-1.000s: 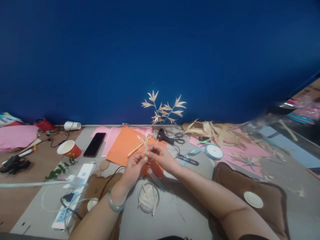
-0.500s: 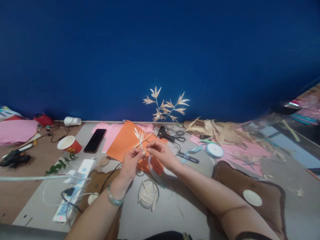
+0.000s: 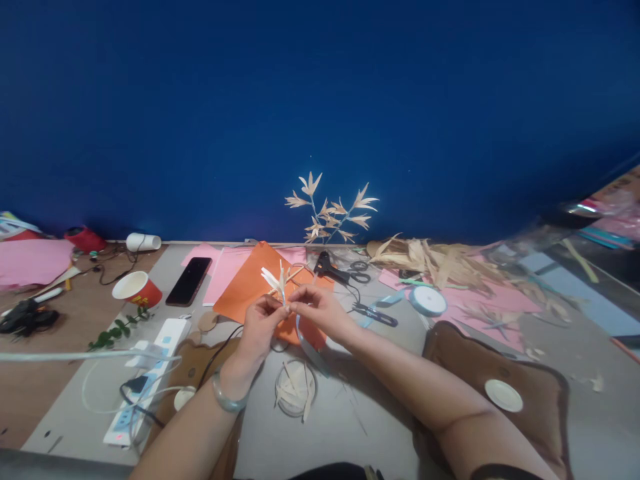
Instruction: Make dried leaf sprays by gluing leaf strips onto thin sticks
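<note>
My left hand (image 3: 261,325) is closed in a pinch on the stem of a small pale flower (image 3: 275,279), which looks made of dried husk strips. Its petals point up above my fingertips. Right beside it, my right hand (image 3: 320,311) pinches at the base of the same stem, thumb and index together. A light blue ribbon-like tape (image 3: 309,345) hangs down from my right fingertips; its upper end at the stem is hidden by the fingers. Both hands are over an orange sheet (image 3: 237,290). Below them lies a round dish (image 3: 299,405) with pale strips.
A glue gun (image 3: 332,269), scissors (image 3: 361,275) and a tape roll (image 3: 428,301) lie to the right, near dried husks (image 3: 435,260). Finished-looking flower branches (image 3: 330,212) stand behind. A phone (image 3: 189,282), paper cup (image 3: 137,288) and power strip (image 3: 147,380) are left.
The small flower has turned between my fingers and its petals now lean more to the left. My right fingers have come down and closed at the stem's base.
</note>
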Action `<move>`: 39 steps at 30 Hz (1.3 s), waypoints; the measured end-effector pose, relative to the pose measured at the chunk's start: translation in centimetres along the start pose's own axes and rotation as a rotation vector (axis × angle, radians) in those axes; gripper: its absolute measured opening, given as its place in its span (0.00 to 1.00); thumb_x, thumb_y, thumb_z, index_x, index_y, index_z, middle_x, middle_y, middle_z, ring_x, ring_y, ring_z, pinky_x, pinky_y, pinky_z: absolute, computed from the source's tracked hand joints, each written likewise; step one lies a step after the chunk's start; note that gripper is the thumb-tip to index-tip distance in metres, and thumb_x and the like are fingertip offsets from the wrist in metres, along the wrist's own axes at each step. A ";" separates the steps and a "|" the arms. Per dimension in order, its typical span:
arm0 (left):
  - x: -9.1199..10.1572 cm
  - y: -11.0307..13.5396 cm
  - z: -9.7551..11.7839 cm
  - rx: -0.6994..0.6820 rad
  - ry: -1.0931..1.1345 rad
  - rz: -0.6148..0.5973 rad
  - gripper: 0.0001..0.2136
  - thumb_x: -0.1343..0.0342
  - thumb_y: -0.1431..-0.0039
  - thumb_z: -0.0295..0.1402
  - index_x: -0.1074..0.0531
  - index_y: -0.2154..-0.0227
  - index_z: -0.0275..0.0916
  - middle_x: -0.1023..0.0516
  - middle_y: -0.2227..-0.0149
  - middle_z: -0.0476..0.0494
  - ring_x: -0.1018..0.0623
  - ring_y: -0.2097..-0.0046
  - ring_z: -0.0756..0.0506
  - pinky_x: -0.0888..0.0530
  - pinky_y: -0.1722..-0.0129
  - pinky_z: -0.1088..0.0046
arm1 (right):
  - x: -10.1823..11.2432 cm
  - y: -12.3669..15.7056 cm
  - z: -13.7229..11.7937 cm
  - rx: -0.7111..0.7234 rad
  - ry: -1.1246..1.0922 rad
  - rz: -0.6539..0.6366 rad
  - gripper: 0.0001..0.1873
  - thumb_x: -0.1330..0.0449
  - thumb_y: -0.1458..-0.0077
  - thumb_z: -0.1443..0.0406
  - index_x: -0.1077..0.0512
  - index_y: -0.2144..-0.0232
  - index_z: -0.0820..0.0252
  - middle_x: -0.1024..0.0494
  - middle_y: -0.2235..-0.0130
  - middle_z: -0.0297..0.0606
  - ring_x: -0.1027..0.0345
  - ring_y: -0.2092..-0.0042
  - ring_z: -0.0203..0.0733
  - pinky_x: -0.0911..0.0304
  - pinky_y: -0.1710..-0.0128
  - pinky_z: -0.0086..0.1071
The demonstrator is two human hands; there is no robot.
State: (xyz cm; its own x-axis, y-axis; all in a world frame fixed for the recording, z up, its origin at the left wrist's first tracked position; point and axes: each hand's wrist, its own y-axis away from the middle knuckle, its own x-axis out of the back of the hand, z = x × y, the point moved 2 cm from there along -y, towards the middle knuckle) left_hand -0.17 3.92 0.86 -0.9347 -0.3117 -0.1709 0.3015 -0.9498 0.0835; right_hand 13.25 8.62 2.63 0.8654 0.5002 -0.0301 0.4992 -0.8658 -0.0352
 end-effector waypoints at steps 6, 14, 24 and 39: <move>0.4 -0.3 -0.8 -0.037 -0.008 0.001 0.09 0.35 0.61 0.31 0.30 0.81 0.35 0.29 0.80 0.51 0.31 0.75 0.52 0.34 0.72 0.76 | 0.0 0.1 0.1 0.039 0.060 0.016 0.12 0.33 0.56 0.60 0.27 0.72 0.62 0.24 0.71 0.35 0.32 0.70 0.35 0.36 0.66 0.31; 0.5 -0.3 -1.5 -0.021 0.034 -0.037 0.13 0.33 0.60 0.34 0.33 0.80 0.36 0.30 0.79 0.52 0.30 0.74 0.52 0.33 0.71 0.76 | -0.2 0.3 0.1 0.076 0.099 0.028 0.15 0.32 0.57 0.57 0.27 0.71 0.62 0.24 0.70 0.36 0.32 0.69 0.35 0.35 0.65 0.32; 0.8 -0.6 -2.4 -0.008 -0.044 0.004 0.12 0.33 0.61 0.33 0.32 0.80 0.36 0.29 0.79 0.52 0.31 0.76 0.52 0.34 0.75 0.77 | -0.3 0.3 0.2 0.033 0.094 0.044 0.11 0.33 0.57 0.61 0.27 0.73 0.62 0.23 0.71 0.35 0.31 0.68 0.36 0.35 0.62 0.33; 0.6 -0.6 -2.4 -0.215 -0.287 0.003 0.08 0.36 0.55 0.35 0.27 0.79 0.36 0.25 0.77 0.47 0.27 0.72 0.49 0.32 0.69 0.75 | -0.4 0.1 1.1 0.137 0.111 0.096 0.06 0.36 0.55 0.66 0.29 0.79 0.61 0.27 0.74 0.33 0.33 0.68 0.37 0.37 0.64 0.31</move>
State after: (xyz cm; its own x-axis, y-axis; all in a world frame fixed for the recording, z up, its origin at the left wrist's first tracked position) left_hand -0.42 4.24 -1.66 -0.9392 -0.3237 0.1147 0.3088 -0.9421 -0.1304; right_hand 12.90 8.40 1.51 0.9121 0.4038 0.0707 0.4099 -0.8956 -0.1730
